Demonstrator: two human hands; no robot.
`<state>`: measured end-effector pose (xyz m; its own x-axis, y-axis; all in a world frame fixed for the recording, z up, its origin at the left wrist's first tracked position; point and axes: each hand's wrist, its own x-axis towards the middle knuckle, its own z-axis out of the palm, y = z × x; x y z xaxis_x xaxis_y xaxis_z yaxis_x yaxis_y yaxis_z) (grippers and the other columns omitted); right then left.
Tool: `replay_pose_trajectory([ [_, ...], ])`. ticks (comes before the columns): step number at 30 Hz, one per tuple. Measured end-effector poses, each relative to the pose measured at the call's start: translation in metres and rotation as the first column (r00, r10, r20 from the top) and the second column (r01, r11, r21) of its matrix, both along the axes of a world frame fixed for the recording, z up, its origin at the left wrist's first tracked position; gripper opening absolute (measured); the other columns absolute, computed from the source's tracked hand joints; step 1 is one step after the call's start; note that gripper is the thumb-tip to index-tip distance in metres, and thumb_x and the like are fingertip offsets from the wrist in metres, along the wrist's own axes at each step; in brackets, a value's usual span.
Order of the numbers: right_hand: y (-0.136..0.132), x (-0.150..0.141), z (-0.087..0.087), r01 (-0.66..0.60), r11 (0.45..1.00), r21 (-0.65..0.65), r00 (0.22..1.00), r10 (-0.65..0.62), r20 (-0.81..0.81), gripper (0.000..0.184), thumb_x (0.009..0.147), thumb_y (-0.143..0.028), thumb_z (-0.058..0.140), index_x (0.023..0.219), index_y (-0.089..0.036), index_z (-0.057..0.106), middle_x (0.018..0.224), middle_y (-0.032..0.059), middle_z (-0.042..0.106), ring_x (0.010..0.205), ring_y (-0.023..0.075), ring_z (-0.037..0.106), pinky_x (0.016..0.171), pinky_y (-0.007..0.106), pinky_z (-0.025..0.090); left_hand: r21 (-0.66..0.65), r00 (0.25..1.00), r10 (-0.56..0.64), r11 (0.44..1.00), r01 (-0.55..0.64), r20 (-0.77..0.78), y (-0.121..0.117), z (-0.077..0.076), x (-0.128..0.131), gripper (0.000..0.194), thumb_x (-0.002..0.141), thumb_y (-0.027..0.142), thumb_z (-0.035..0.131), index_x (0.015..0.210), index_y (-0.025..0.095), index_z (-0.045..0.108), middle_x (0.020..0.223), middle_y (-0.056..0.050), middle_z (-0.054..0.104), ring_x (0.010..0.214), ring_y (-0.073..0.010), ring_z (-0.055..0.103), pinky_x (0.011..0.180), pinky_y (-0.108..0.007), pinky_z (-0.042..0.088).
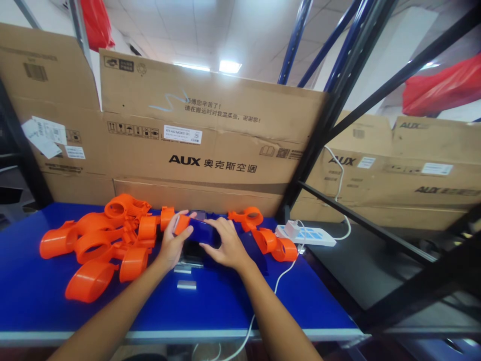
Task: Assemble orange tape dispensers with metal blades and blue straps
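Observation:
My left hand is closed around a small orange plastic piece. In my right hand, between thumb and fingers, is a glossy dark blue piece. The two pieces meet between my hands; whether they are joined I cannot tell. Below them lies a dark flat object, partly covered by my hands. Two small silver-grey strips lie on the blue table nearer to me. Orange ring-shaped plastic parts are heaped to the left of my left hand.
More orange rings lie right of my hands, beside dark blue sheet-like material. A white power strip with a plugged-in adapter sits at the right; its white cable crosses the table. Cardboard and a black rack post stand behind.

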<state>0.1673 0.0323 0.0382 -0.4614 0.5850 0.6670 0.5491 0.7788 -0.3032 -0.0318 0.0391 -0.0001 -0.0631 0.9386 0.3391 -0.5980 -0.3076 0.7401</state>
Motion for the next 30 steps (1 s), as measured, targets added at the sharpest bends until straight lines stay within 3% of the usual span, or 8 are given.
replay_pose_trajectory([
  [6,0.0006,-0.0021,-0.001,-0.01,0.998,0.056,0.996,0.006,0.086,0.059,0.088,-0.043,0.072,0.141,-0.024,0.054,0.122,0.014,0.066,0.109,0.0333,0.058,0.097,0.052,0.042,-0.014,1.0,0.025,1.0,-0.025,-0.002,0.0031,-0.0012,-0.0025,0.046,0.073,0.031,0.089,0.109,0.024,0.06,0.127,-0.013,0.073,0.123,-0.031,0.065,0.104,-0.047,0.049],
  [22,0.0002,-0.0042,-0.0025,-0.009,0.999,0.044,0.999,0.007,0.039,0.063,0.085,-0.041,0.076,0.142,-0.026,0.054,0.12,0.0137,0.066,0.11,0.0335,0.06,0.098,0.053,0.043,-0.046,0.996,0.088,0.995,-0.089,-0.009,0.0081,-0.0036,-0.0036,0.046,0.07,0.031,0.09,0.106,0.023,0.063,0.115,-0.01,0.077,0.113,-0.0291,0.07,0.102,-0.044,0.05],
  [27,0.0018,-0.0059,-0.0051,0.013,0.999,-0.04,0.987,-0.019,-0.16,0.063,0.083,-0.043,0.078,0.14,-0.028,0.057,0.124,0.012,0.067,0.112,0.0325,0.062,0.101,0.053,0.046,-0.016,0.997,-0.005,1.0,0.006,0.073,0.0069,-0.0024,-0.0053,0.049,0.084,0.051,0.074,0.122,0.021,0.065,0.123,-0.012,0.073,0.116,-0.0307,0.067,0.092,-0.041,0.056],
  [30,0.0053,-0.0046,-0.0046,-0.082,0.983,-0.163,0.928,0.015,-0.372,0.052,0.089,-0.045,0.072,0.137,-0.028,0.06,0.127,0.0098,0.068,0.113,0.0301,0.065,0.1,0.049,0.05,0.009,0.993,-0.084,0.996,0.083,0.079,0.0041,-0.0036,-0.0058,0.048,0.089,0.056,0.066,0.122,0.021,0.067,0.117,-0.012,0.072,0.107,-0.0305,0.069,0.079,-0.04,0.059],
])
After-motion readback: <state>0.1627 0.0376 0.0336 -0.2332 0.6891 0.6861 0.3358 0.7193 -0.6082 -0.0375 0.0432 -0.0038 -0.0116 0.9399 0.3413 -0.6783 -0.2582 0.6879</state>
